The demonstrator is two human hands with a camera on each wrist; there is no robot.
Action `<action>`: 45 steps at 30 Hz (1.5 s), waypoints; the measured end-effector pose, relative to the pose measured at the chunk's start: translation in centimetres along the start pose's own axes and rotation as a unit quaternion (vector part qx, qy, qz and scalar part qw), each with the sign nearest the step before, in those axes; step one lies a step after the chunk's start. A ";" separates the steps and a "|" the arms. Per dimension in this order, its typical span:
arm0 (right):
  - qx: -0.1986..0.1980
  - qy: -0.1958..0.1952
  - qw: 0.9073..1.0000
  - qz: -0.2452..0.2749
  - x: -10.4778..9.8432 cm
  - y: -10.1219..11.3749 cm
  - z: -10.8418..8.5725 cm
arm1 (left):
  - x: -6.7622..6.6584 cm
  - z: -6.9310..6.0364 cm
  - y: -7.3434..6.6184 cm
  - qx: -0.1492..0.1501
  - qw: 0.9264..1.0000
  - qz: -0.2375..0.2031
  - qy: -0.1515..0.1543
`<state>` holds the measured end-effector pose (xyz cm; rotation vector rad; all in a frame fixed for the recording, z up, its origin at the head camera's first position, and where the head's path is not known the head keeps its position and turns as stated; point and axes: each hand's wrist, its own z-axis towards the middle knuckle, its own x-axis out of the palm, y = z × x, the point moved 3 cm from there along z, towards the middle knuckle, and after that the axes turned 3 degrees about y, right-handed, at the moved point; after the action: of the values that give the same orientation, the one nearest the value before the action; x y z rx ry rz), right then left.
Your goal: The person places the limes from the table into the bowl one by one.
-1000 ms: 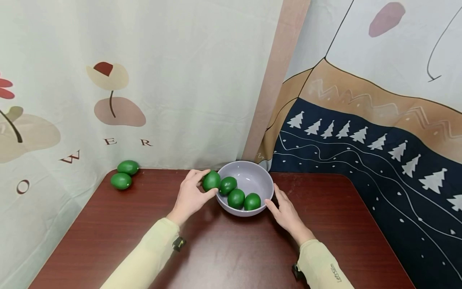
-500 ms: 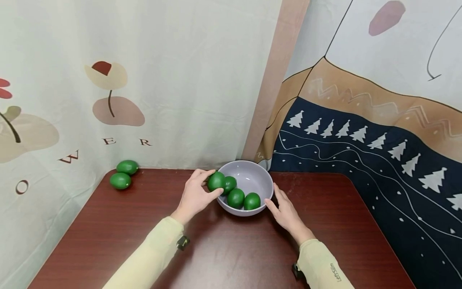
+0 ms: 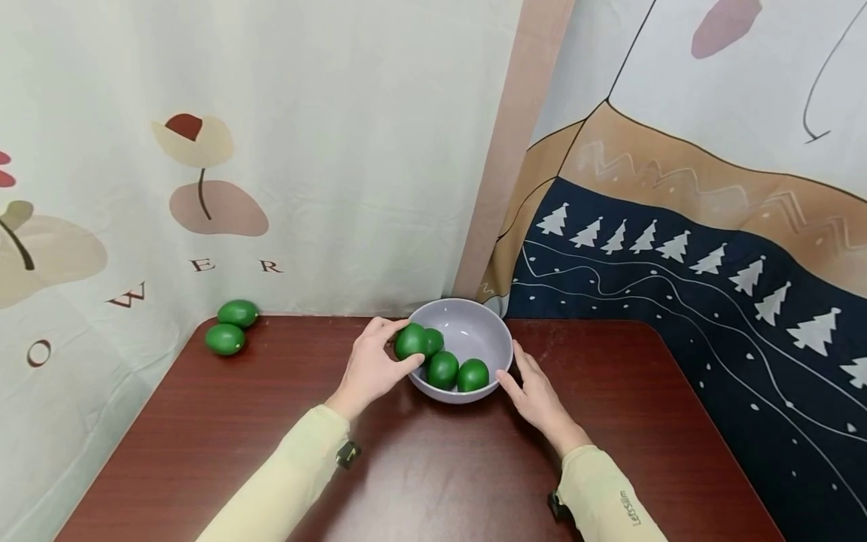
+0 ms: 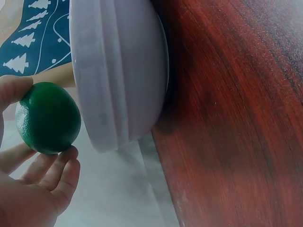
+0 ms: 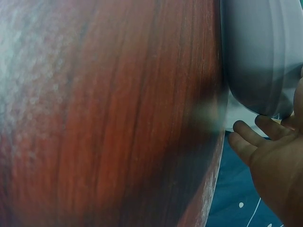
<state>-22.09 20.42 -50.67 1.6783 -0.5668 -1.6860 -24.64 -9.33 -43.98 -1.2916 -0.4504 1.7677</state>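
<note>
My left hand point(image 3: 371, 366) holds a green lime point(image 3: 410, 342) between thumb and fingers, over the left rim of a pale lilac bowl point(image 3: 481, 339). In the left wrist view, the held lime point(image 4: 49, 118) is apart from the table, beside the bowl's outer wall point(image 4: 118, 71). Several limes point(image 3: 443, 371) lie inside the bowl, one partly hidden behind the held one. At the bowl's right side, my right hand point(image 3: 542, 404) holds the rim, thumb at the edge and fingers along the outside. The right wrist view shows these fingers point(image 5: 267, 126) close against the bowl's wall.
Two more limes point(image 3: 225, 339) lie together at the table's far left corner. The reddish-brown wooden table point(image 3: 433, 482) meets a pale printed curtain point(image 3: 339, 188) at the back. A dark cloth with white trees point(image 3: 630, 271) hangs along the right.
My left hand has carried its lime a short way right, from beside the bowl to over its left rim. The right hand has stayed at the bowl. The head view has shifted slightly.
</note>
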 end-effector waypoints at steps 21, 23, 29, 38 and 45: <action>0.005 0.004 1.000 0.002 0.1 -0.1 0.0 | 1.5 0.1 -0.4 0.023 0.997 0.059 0.033; 0.005 0.004 1.000 0.002 0.1 -0.1 0.0 | 1.6 0.1 -0.5 0.022 0.997 0.065 0.038; 0.000 -0.001 1.000 -0.002 0.1 -0.1 0.0 | 2.2 0.1 -0.5 0.025 0.995 0.082 0.049; 0.004 0.001 1.000 0.002 0.1 -0.1 0.1 | 2.6 0.3 -0.5 0.036 0.992 0.101 0.064; 0.010 0.007 1.000 0.001 0.1 -0.2 0.1 | 2.8 0.3 -0.6 0.032 0.990 0.115 0.075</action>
<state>-22.18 20.51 -50.87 1.7015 -0.5813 -1.6708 -24.92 -6.65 -45.09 -1.4657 -0.1634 1.8392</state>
